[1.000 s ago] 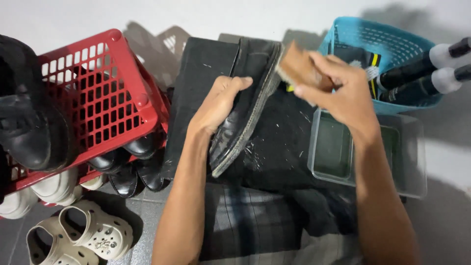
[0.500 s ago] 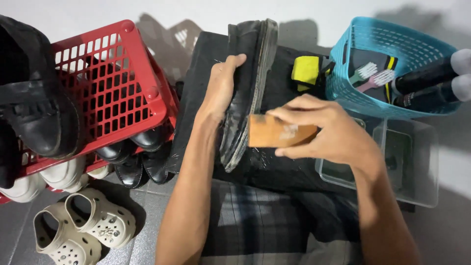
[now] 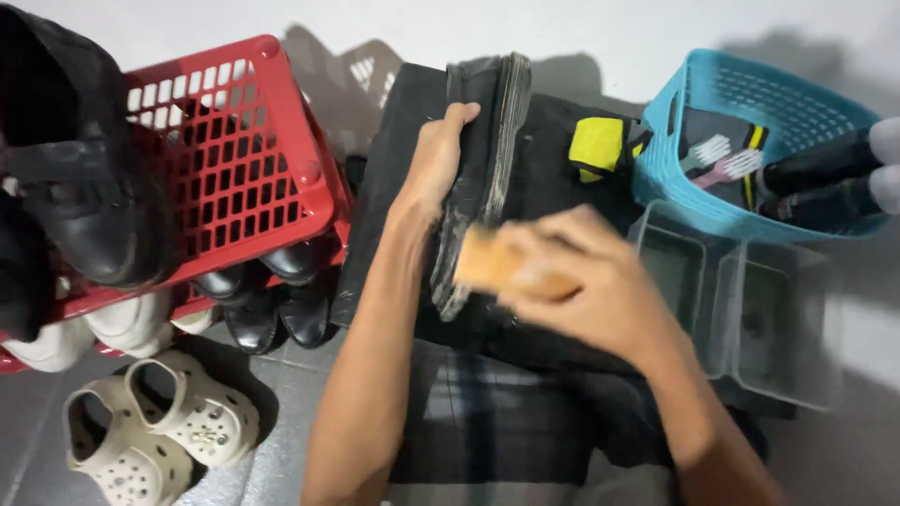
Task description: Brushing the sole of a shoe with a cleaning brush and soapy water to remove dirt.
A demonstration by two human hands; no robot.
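Observation:
My left hand (image 3: 433, 169) grips a black leather shoe (image 3: 486, 159) turned on its side, sole edge facing right, over a black cloth (image 3: 553, 178). My right hand (image 3: 591, 286), blurred with motion, holds a wooden-backed brush (image 3: 497, 265) against the lower end of the shoe's sole. A yellow sponge (image 3: 597, 146) lies on the cloth just beyond the shoe.
A red plastic basket (image 3: 234, 169) with black shoes stands at the left, more black and white shoes under it. Cream clogs (image 3: 150, 426) lie at lower left. A blue basket (image 3: 750, 122) with toothbrushes and bottles sits at upper right, clear plastic containers (image 3: 750, 309) below it.
The right hand with the brush has moved from the shoe's far end down along the sole toward me. The left hand has turned the shoe more upright on its side.

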